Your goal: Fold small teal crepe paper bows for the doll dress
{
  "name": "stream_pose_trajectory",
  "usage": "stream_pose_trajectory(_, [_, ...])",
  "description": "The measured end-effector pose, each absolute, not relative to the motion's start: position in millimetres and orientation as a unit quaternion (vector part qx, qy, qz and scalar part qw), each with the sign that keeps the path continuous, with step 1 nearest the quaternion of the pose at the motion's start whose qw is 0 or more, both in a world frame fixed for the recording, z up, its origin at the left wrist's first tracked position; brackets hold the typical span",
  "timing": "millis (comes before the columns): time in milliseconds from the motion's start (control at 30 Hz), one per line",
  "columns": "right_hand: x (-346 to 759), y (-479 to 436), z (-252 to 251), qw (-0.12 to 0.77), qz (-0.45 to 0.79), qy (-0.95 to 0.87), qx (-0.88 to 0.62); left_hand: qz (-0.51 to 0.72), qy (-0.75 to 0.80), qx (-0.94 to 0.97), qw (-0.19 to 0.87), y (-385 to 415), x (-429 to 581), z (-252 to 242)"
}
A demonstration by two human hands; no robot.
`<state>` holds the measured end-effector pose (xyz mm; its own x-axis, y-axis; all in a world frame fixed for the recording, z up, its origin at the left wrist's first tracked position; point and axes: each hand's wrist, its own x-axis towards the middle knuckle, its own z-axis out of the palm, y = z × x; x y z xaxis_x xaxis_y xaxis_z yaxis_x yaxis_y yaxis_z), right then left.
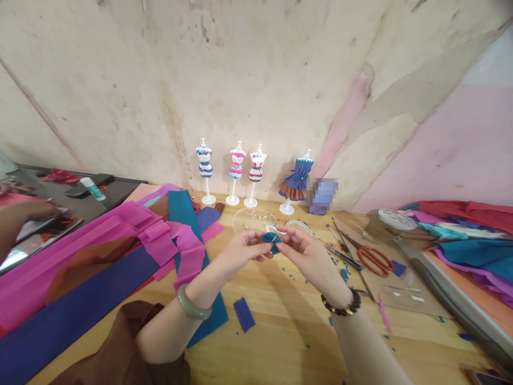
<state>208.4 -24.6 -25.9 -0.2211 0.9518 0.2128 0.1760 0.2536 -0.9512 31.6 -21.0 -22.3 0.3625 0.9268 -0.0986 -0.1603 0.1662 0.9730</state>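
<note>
Over the wooden table, my left hand and my right hand pinch a small pleated teal paper piece between thumbs and fingers. Its folds fan out, and a thin pale strip runs across its middle. A white bent strip shows just behind it; I cannot tell what that is. Beyond my hands lies a clear round dish with small white bits in it. At the back stands a mini dress form in a blue and brown ruffled paper dress, beside several barer white forms.
Pink, blue and brown crepe paper covers the left side. Orange-handled scissors and black-handled pliers lie right, near a lidded jar. A blue scrap lies in front. Another person's hand is at far left.
</note>
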Motion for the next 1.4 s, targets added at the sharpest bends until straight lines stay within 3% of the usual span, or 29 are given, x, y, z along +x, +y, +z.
stream_pose_trajectory(267, [209,-25,-25,0.445,0.432,-0.651,-0.437,0.387,0.401,0.499,0.663,-19,28,-22])
stream_pose_trajectory(400, [211,-23,-26,0.473,0.456,-0.622,-0.426,0.423,0.396,0.442,0.685,-18,28,-25])
stream_pose_trajectory(567, [208,-23,-28,0.446,0.480,-0.626,-0.423,0.440,0.392,0.406,0.699,-18,30,-26])
stream_pose_trajectory(800, [209,-26,-24,0.433,0.447,-0.656,-0.428,0.401,0.383,0.450,0.700,-19,30,-22])
stream_pose_trajectory(967, [207,-28,-23,0.407,0.452,-0.669,-0.426,0.381,0.414,0.514,0.647,-19,29,-20])
stream_pose_trajectory(1400, [192,-32,-30,0.445,0.455,-0.627,-0.450,0.457,0.387,0.401,0.693,-19,36,-29])
